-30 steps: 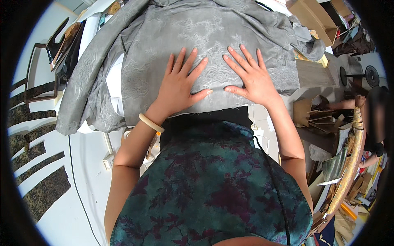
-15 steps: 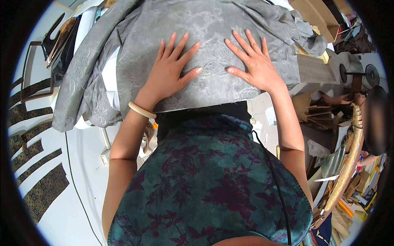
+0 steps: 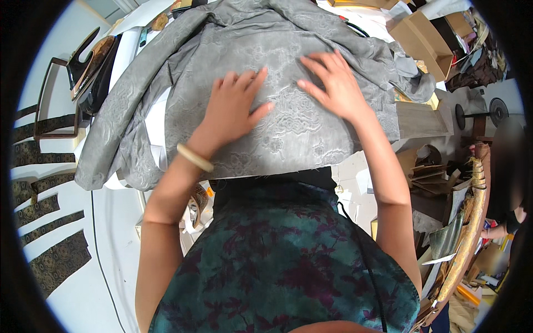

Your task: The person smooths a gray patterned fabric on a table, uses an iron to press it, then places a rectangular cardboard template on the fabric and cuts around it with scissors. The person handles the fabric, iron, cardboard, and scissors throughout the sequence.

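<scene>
A grey patterned garment [image 3: 277, 139] with long sleeves lies spread over the work surface in front of me, its lower edge near my waist. My left hand [image 3: 230, 108], with a pale bangle at the wrist, is over the middle-left of the cloth, fingers apart and slightly bent, blurred by motion. My right hand [image 3: 338, 91] is over the middle-right, fingers spread and bent a little, holding nothing. I cannot tell whether every fingertip touches the cloth. A white sheet [image 3: 155, 130] shows beside the garment's left sleeve.
At left, patterned fabric pieces [image 3: 58, 255] lie on a white surface, near a dark frame [image 3: 75, 100] and curved dark tools [image 3: 94, 72]. At right are a cardboard box [image 3: 422, 39], a black fan [image 3: 497, 111], rolled material [image 3: 466, 222], piled scraps and another person's arm [image 3: 497, 230].
My hands have shifted on the cloth, the right one upward and the fingers of both now more bent. The garment sits a little lower in view, with more of its top showing.
</scene>
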The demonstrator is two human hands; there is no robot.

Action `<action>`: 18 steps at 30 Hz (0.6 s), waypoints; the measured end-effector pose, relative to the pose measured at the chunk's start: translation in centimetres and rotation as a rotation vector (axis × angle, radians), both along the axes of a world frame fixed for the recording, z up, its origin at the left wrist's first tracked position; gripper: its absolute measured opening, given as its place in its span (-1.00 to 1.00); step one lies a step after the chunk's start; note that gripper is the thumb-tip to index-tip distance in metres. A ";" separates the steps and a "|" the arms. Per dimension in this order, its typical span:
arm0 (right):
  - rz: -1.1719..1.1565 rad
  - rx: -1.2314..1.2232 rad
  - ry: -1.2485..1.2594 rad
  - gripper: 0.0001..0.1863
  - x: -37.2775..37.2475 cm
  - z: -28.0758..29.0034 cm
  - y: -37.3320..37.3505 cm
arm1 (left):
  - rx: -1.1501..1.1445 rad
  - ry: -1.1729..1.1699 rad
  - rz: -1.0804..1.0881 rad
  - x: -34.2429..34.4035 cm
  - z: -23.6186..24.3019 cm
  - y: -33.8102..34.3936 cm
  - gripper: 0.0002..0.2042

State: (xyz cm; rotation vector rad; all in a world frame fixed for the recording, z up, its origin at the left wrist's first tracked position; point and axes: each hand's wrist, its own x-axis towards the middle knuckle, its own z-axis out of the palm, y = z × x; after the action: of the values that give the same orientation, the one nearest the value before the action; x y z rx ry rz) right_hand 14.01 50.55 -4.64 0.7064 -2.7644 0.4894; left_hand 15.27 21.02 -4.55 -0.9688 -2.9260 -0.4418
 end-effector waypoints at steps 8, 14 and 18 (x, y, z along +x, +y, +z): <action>-0.024 0.066 0.027 -0.20 -5.1 -4.0 0.3 | 0.233 0.288 -0.046 -9.0 -5.2 1.3 -0.36; -0.023 0.105 0.015 -0.25 -4.9 -3.6 0.2 | 0.161 0.253 -0.008 -8.1 -5.4 1.3 -0.33; -0.027 0.022 0.078 -0.32 -4.3 -3.4 0.3 | 0.141 0.214 0.053 -7.0 -5.5 1.2 -0.32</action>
State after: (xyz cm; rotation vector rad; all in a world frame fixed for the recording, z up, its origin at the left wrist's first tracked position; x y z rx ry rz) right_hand 9.72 50.86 -8.08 0.6773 -2.7071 0.4172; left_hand 8.30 22.23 -10.07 -0.8611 -2.6827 -0.5010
